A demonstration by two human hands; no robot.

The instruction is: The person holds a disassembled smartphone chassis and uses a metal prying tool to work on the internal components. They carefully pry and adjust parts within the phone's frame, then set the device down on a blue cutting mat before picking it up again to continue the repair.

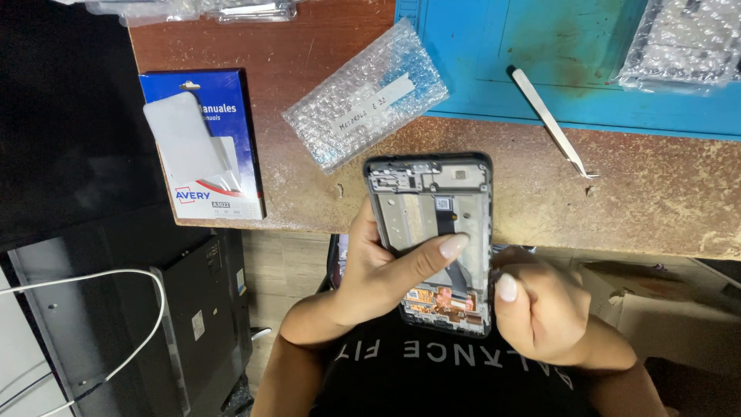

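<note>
- The phone frame (pixel 430 243) is up off the table, held upright in the air just past the table's near edge, its open back facing the camera.
- The back cover is off: bare metal plate, a camera housing along the top, a dark flex strip down the middle and orange-brown connectors at the bottom all show.
- No battery or main board sits in the middle bay, so by my reading the strip-down is well along, or the rebuild has barely started; I cannot tell which.
- The left hand (pixel 378 274) has its grip wrapped round the frame's left side, thumb laid across the open middle and pressing near the flex strip.
- The right hand (pixel 540 309) is curled at the lower right edge, thumb against the side; it steadies the frame, and whether it pinches anything small I cannot tell.
- The tweezers (pixel 549 120) lie untouched on the blue mat (pixel 478 46) toward the table's far side, well apart from both hands.
- A bubble-wrap pouch (pixel 367 93) with a paper label rests on the bare table (pixel 656 201) beside the mat; another lies at the far right corner.
- A blue label pack (pixel 204 147) lies at the table's left edge.
</note>
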